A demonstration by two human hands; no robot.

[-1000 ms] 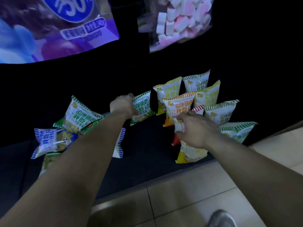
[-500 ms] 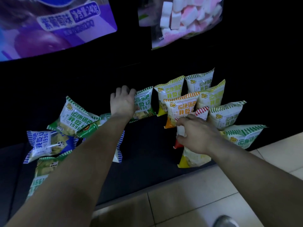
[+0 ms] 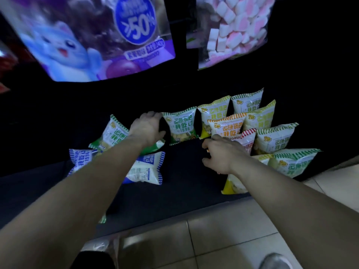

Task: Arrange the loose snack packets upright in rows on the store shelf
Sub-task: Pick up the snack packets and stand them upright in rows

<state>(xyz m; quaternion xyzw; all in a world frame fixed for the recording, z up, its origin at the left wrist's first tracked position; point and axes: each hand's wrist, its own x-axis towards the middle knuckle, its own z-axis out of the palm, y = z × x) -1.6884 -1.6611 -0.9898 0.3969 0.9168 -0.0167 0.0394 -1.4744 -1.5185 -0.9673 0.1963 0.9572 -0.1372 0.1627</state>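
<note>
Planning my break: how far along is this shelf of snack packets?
Roughly half done. Done: packets on the right stand upright in rows, such as the orange-striped packet. In hand: the right hand is at the red-striped packet, grip hidden; the left hand is beside the upright green packet. Left: the blue-striped packet and others on the left lie loose on the shelf.

our left hand [image 3: 147, 129] touching an upright green packet [image 3: 181, 126], our right hand [image 3: 221, 154] curled on the red-striped packet [image 3: 247, 139], a blue packet [image 3: 145, 169] flat on the dark shelf [image 3: 184, 191]
</note>
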